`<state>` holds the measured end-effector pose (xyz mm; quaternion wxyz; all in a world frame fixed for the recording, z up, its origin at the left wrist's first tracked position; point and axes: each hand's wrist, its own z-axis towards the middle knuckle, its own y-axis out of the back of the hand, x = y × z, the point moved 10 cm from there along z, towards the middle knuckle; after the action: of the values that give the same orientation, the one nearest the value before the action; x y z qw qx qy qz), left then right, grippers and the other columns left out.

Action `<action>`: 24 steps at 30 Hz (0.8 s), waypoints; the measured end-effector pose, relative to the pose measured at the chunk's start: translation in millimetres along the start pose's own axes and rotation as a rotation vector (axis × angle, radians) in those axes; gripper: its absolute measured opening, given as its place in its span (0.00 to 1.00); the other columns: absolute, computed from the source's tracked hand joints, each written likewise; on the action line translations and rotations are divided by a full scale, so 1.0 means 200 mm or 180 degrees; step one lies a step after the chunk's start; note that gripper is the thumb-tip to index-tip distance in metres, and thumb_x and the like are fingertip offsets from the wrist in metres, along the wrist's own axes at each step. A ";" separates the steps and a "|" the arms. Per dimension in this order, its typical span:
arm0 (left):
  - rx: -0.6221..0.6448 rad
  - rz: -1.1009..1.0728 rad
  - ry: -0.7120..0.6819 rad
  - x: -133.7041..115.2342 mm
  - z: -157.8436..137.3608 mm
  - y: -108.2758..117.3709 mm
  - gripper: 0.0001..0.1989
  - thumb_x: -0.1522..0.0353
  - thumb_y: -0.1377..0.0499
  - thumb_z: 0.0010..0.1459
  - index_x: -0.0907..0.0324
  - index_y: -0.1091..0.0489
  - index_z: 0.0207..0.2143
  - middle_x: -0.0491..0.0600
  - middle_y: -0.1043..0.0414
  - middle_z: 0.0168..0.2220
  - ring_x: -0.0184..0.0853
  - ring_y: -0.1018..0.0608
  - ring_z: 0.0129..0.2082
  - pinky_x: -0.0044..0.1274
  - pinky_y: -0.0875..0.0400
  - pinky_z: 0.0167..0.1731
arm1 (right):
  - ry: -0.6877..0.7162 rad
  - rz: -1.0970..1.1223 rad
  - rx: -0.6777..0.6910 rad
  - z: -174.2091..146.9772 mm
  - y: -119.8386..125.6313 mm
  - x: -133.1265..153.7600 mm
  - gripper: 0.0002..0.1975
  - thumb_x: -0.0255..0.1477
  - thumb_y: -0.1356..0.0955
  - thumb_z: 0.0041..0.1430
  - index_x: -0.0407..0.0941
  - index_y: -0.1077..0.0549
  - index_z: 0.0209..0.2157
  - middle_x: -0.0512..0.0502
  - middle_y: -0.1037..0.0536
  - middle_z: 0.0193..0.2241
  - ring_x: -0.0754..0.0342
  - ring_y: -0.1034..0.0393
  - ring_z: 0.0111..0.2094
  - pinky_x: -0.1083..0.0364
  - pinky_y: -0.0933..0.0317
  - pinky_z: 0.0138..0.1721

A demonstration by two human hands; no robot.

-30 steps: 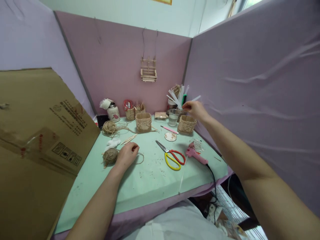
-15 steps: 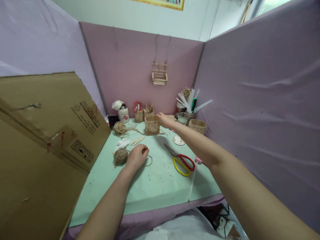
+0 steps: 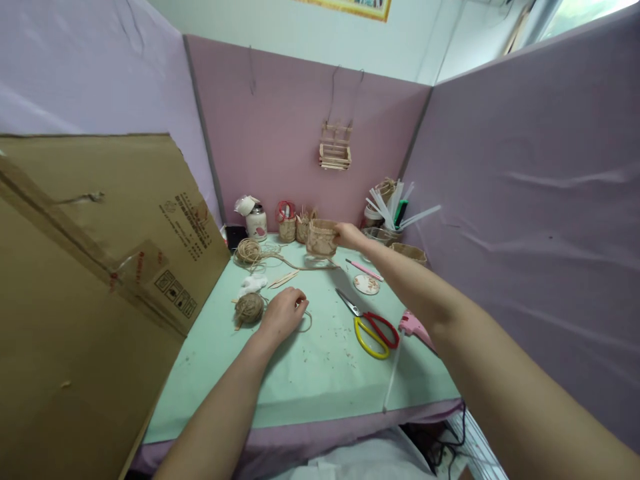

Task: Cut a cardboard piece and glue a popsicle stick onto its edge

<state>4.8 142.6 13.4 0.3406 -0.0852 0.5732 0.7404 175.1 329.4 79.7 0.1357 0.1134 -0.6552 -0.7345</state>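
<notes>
My right hand [image 3: 349, 236] grips the right rim of a small woven basket [image 3: 323, 240], which looks raised a little above the table. Its fingers are closed on the rim, and the basket's open top faces up. Nearer to me, my left hand [image 3: 285, 312] rests on the table with curled fingers; what they hold, if anything, is hidden. A ball of twine [image 3: 249, 309] lies just left of that hand, and a loose twine end [image 3: 309, 323] curves out on its right side.
Scissors [image 3: 370, 327] with red and yellow handles lie right of centre. Beside them is a pink glue gun [image 3: 416, 327] with a glue stick. A round disc [image 3: 367, 285] and a pink pen [image 3: 365, 269] lie farther back. A cardboard box [image 3: 100, 287] stands at the left.
My right hand has lifted the basket slightly off the table. My left hand keeps its place by the twine ball. The camera view has turned a little to the left.
</notes>
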 end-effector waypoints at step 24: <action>0.0414 -0.0020 0.0196 0.00 -0.04 -0.05 0.06 0.68 0.45 0.61 0.57 0.28 0.37 0.51 0.26 0.37 0.39 0.25 0.38 0.29 0.35 0.40 | -0.0990 -0.0377 -0.0262 0.35 -0.04 -0.65 0.19 0.34 0.32 0.63 0.40 0.31 0.52 0.39 0.28 0.50 0.49 0.29 0.46 0.46 0.32 0.45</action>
<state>8.9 137.4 2.6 0.3299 -0.0874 0.6300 0.6975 272.6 441.0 79.3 -0.0063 0.0311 -0.6298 -0.7761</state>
